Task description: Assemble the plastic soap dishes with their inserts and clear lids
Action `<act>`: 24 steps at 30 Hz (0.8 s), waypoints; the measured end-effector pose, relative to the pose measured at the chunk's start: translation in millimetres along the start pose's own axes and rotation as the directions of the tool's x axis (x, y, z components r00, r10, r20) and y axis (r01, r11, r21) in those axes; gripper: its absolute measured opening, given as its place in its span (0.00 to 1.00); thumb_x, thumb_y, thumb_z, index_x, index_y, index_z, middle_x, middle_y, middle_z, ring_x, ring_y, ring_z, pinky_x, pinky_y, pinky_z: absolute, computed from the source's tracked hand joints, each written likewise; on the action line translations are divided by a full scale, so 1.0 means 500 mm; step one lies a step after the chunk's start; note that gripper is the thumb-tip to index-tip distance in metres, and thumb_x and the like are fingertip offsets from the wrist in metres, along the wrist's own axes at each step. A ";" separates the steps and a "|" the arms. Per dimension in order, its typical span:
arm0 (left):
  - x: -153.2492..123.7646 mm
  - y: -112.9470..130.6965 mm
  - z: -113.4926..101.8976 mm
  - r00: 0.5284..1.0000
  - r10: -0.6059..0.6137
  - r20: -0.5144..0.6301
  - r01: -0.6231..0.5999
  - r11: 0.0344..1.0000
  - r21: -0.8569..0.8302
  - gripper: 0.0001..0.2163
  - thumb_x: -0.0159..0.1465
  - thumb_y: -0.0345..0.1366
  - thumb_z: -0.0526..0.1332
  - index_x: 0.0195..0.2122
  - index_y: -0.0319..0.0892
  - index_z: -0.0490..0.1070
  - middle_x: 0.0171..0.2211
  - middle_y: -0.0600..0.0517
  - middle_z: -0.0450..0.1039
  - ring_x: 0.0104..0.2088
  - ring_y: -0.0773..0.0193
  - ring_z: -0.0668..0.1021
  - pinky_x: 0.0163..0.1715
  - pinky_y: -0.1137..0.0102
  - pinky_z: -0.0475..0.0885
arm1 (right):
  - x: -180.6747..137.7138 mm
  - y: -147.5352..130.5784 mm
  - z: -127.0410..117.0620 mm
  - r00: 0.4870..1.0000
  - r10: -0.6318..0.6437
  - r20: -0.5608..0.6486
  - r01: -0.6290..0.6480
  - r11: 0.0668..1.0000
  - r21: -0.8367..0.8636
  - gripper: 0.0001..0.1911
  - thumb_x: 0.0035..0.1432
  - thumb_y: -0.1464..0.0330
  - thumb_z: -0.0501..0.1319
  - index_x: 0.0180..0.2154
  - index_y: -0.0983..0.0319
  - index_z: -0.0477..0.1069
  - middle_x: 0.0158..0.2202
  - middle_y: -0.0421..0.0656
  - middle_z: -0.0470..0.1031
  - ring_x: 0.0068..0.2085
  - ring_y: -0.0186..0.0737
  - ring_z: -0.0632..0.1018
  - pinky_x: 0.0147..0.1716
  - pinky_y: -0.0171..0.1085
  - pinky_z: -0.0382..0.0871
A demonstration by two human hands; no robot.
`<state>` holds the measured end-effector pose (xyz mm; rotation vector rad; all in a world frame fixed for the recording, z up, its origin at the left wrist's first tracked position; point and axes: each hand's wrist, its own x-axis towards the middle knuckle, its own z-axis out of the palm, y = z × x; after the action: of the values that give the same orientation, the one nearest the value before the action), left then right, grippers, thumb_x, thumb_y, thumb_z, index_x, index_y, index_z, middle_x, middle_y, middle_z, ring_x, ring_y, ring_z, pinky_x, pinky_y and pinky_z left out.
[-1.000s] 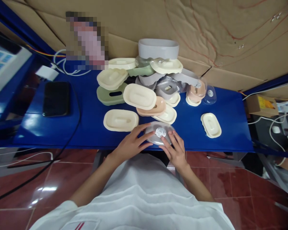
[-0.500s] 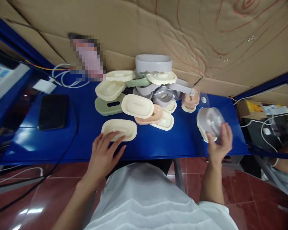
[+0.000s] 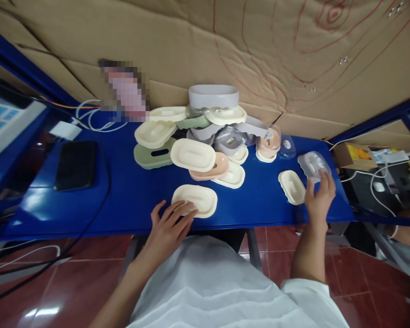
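Note:
My left hand (image 3: 171, 223) lies with spread fingers on the near edge of a cream oval lid (image 3: 200, 198), which sits flat near the front edge of the blue table (image 3: 130, 191). Far to the right, my right hand (image 3: 317, 198) has its fingertips on a clear plastic cover (image 3: 310, 164) that rests on the table by the right end. Just left of that hand lies a smaller cream lid (image 3: 291, 187), untouched.
A pile of cream, green, pink and grey oval lids and tubs (image 3: 205, 132) fills the table's back middle, against a cardboard wall. A black phone (image 3: 75, 164) and cables lie at the left. A cardboard box (image 3: 355, 155) and wires sit beyond the right end.
My right hand carried the clear cover from the front middle to the far right and lowered it onto the table. My left hand moved onto the cream lid and slid it right and nearer.

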<state>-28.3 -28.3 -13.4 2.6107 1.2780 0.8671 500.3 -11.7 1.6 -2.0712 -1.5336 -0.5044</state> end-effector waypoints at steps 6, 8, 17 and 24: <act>0.013 -0.018 -0.007 0.997 0.040 0.066 -0.039 0.999 -0.028 0.09 0.73 0.32 0.63 0.52 0.46 0.78 0.59 0.42 0.79 0.53 0.51 0.82 0.53 0.55 0.75 | -0.181 -0.139 -0.056 0.960 -0.182 0.211 0.165 0.982 0.096 0.22 0.74 0.58 0.59 0.64 0.57 0.73 0.60 0.53 0.80 0.60 0.55 0.79 0.65 0.58 0.64; 0.020 -0.012 -0.006 0.993 0.069 0.095 -0.067 0.997 -0.024 0.08 0.74 0.32 0.62 0.51 0.47 0.79 0.59 0.43 0.79 0.50 0.53 0.83 0.51 0.57 0.75 | -0.223 -0.181 -0.067 0.934 -0.259 0.245 0.215 0.957 0.195 0.22 0.74 0.65 0.57 0.66 0.53 0.71 0.60 0.49 0.80 0.60 0.51 0.80 0.67 0.58 0.60; 0.022 0.014 0.016 0.989 0.114 0.093 -0.109 0.993 -0.055 0.07 0.74 0.32 0.63 0.51 0.45 0.78 0.57 0.43 0.80 0.51 0.53 0.83 0.48 0.60 0.74 | -0.165 -0.308 -0.055 0.917 -0.363 0.163 0.297 0.898 0.325 0.25 0.71 0.74 0.56 0.64 0.52 0.73 0.61 0.46 0.80 0.65 0.51 0.77 0.68 0.58 0.61; 0.001 -0.020 -0.012 0.998 0.042 0.045 -0.041 0.999 -0.018 0.07 0.72 0.31 0.65 0.50 0.46 0.77 0.57 0.43 0.79 0.53 0.51 0.82 0.50 0.57 0.74 | -0.003 -0.506 0.044 0.666 -0.698 0.262 0.558 0.700 0.446 0.18 0.77 0.64 0.58 0.63 0.57 0.75 0.64 0.46 0.78 0.68 0.49 0.73 0.72 0.55 0.55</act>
<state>-38.2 -22.4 -11.5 2.6368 1.2039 0.8166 257.9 59.3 28.3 -1.3730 -2.4371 -0.0034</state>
